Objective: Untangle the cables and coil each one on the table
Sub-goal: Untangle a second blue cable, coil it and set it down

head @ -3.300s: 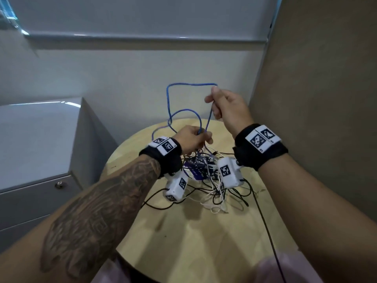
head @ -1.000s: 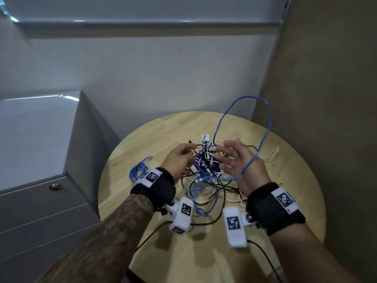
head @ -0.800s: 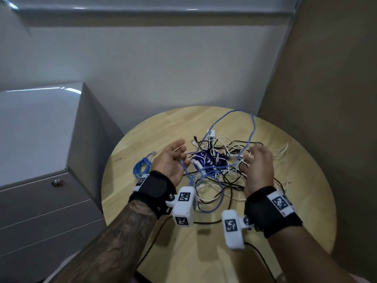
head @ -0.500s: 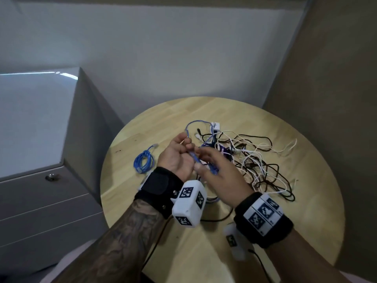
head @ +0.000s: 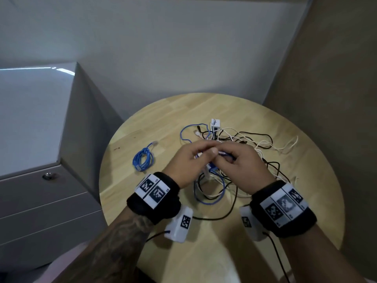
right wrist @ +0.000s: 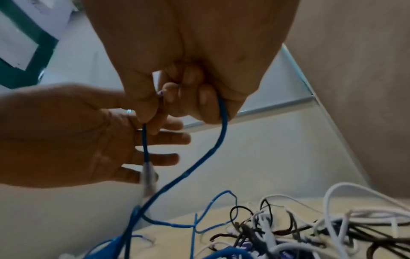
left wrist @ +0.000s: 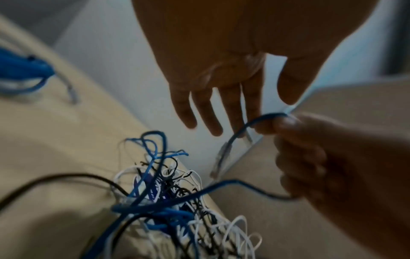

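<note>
A loose blue cable (head: 212, 199) runs out of a tangle of white, black and blue cables (head: 255, 144) in the middle of the round wooden table (head: 163, 111). My right hand (head: 224, 158) pinches this cable near its clear plug (left wrist: 221, 161) between thumb and curled fingers (right wrist: 184, 98). A loop of it hangs from the fist (right wrist: 221, 136). My left hand (head: 204, 150) is right beside it with its fingers (left wrist: 210, 105) straight and spread, holding nothing. A second blue cable (head: 142, 160) lies coiled on the table to the left.
A white adapter block (head: 215, 123) sits at the far side of the tangle. A grey cabinet (head: 30, 139) stands close on the left. A brown wall (head: 326, 99) is close on the right. Black leads (head: 216, 217) from the wrist cameras trail over the near table.
The high blue loop has come down. Both hands have met over the tangle. My right hand has taken the blue cable's plug end while my left hand's fingers have straightened.
</note>
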### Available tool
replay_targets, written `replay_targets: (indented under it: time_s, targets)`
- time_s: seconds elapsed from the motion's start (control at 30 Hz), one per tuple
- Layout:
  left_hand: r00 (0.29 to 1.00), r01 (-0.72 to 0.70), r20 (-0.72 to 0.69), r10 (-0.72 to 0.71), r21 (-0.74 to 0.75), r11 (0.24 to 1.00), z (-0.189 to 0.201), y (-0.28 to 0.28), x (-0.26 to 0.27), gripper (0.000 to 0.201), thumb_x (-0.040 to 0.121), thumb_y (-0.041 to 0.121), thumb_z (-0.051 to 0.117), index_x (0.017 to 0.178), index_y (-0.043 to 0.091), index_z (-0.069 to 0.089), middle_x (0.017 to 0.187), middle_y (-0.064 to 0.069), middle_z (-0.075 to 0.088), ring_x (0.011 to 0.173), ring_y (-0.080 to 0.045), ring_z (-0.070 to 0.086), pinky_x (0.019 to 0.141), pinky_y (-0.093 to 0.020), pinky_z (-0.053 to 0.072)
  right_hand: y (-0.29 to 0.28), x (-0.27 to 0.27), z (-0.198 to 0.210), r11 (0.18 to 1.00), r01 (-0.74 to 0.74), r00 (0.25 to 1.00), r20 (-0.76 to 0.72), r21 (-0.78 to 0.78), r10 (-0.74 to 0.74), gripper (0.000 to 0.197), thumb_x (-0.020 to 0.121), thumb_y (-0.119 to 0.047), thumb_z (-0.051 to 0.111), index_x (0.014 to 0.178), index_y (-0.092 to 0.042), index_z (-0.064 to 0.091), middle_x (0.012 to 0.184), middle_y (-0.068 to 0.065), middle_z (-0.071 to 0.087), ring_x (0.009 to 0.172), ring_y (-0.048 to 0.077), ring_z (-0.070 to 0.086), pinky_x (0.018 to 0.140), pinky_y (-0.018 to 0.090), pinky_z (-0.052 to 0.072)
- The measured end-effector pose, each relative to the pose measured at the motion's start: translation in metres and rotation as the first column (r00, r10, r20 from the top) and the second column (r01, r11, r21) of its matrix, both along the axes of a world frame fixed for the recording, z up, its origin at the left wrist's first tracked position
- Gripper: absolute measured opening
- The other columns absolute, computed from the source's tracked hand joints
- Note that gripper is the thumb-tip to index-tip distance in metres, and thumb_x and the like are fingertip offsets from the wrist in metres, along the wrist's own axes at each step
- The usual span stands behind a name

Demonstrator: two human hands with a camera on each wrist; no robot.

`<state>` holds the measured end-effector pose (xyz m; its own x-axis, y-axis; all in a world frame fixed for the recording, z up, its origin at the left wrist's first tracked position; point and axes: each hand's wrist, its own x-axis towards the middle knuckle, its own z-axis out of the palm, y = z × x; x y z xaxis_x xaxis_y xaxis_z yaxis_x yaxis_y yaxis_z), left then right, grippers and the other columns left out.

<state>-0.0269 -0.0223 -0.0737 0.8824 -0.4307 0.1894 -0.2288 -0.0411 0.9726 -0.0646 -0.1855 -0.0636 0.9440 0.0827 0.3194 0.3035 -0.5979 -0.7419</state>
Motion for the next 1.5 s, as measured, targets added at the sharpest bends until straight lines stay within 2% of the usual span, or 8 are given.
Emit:
replay_targets:
  time_s: [0.17, 0.4, 0.63, 0.87, 1.03, 1.3, 1.4, 1.5]
  targets:
    - [0.985, -0.036, -0.171, 0.031, -0.028, 0.999, 0.001, -0.002, -0.003, 0.019, 0.102, 0.01, 0.046, 0.094, 0.005, 0.062, 0.054, 0.006, 0.042, 0.048, -0.009, 0.037, 0.051, -0.026, 0.038, -0.001, 0.001, 0.003, 0.938, -0.03, 0.993, -0.094, 0.345, 0.066, 0.022, 0.08, -0.005, 0.063, 0.095, -0.02, 0.059, 0.077, 0.003, 0.06, 0.069, 0.016, 0.055, 0.066, 0.027, 0.046]
    - [0.777, 0.179, -0.529, -0.339, -0.331, 0.927, 0.021, 0.017, 0.004, 0.022, 0.081, 0.021, 0.043, 0.07, 0.009, 0.058, 0.046, 0.005, 0.021, 0.045, -0.013, 0.013, 0.054, -0.032, 0.018, -0.006, 0.005, 0.003, 0.901, 0.012, 1.0, -0.011, 0.433, -0.008, 0.019, 0.087, 0.001, 0.074, 0.09, -0.018, 0.073, 0.084, -0.005, 0.072, 0.074, 0.007, 0.064, 0.069, 0.021, 0.052]
    - [0.704, -0.031, -0.525, -0.479, -0.696, 0.717, 0.022, 0.023, 0.007, 0.024, 0.095, 0.014, 0.037, 0.088, 0.007, 0.059, 0.057, 0.006, 0.04, 0.05, -0.009, 0.035, 0.069, -0.03, 0.05, 0.007, 0.001, -0.015, 0.929, -0.044, 0.97, -0.206, 0.367, 0.127, 0.025, 0.104, -0.016, 0.054, 0.124, -0.016, 0.069, 0.065, 0.008, 0.062, 0.056, 0.008, 0.052, 0.055, 0.024, 0.047]
    - [0.815, -0.311, -0.516, -0.264, -0.774, 0.551, 0.021, 0.038, 0.03, 0.021, 0.102, 0.013, 0.04, 0.103, 0.006, 0.06, 0.096, -0.007, 0.073, 0.091, -0.016, 0.072, 0.081, -0.032, 0.058, 0.022, -0.026, -0.029, 0.984, -0.171, 0.946, -0.273, 0.048, 0.177, 0.024, 0.105, -0.027, 0.052, 0.113, -0.017, 0.072, 0.058, -0.008, 0.051, 0.052, 0.003, 0.044, 0.054, 0.026, 0.043]
    - [0.826, -0.352, -0.549, -0.132, -0.684, 0.639, 0.01, 0.039, 0.031, 0.02, 0.102, 0.01, 0.041, 0.103, 0.004, 0.06, 0.097, -0.011, 0.075, 0.094, -0.023, 0.072, 0.083, -0.033, 0.059, 0.024, -0.034, -0.009, 0.985, -0.171, 0.984, -0.047, -0.036, 0.169, 0.028, 0.099, -0.031, 0.057, 0.086, -0.008, 0.067, 0.065, 0.006, 0.054, 0.059, 0.015, 0.049, 0.061, 0.037, 0.044]
    - [0.926, -0.233, -0.372, 0.065, -0.427, 0.874, 0.006, 0.021, 0.018, 0.018, 0.1, 0.004, 0.047, 0.103, -0.001, 0.064, 0.088, -0.012, 0.075, 0.081, -0.023, 0.073, 0.081, -0.032, 0.059, 0.012, -0.03, 0.01, 0.744, -0.042, 0.979, -0.12, 0.666, 0.163, 0.018, 0.089, -0.021, 0.071, 0.079, -0.008, 0.063, 0.079, 0.003, 0.071, 0.087, 0.021, 0.068, 0.08, 0.024, 0.053]
    - [0.956, -0.188, -0.275, 0.101, -0.311, 0.932, 0.006, 0.015, 0.012, 0.018, 0.099, 0.0, 0.048, 0.102, -0.002, 0.065, 0.081, -0.009, 0.074, 0.072, -0.017, 0.072, 0.069, -0.023, 0.055, 0.011, -0.029, 0.016, 0.51, 0.011, 0.945, -0.175, 0.86, 0.276, 0.013, 0.09, -0.024, 0.058, 0.084, -0.012, 0.061, 0.071, 0.005, 0.064, 0.054, 0.016, 0.058, 0.052, 0.024, 0.047]
    - [0.975, -0.133, -0.2, 0.096, -0.182, 0.974, 0.003, 0.011, 0.007, 0.02, 0.098, -0.004, 0.047, 0.106, -0.011, 0.064, 0.077, -0.015, 0.068, 0.061, -0.013, 0.069, 0.062, -0.017, 0.05, 0.006, -0.028, 0.02, 0.588, 0.002, 0.953, -0.18, 0.809, 0.245, 0.02, 0.095, -0.026, 0.059, 0.1, -0.01, 0.071, 0.055, -0.001, 0.043, 0.044, 0.007, 0.029, 0.046, 0.024, 0.021]
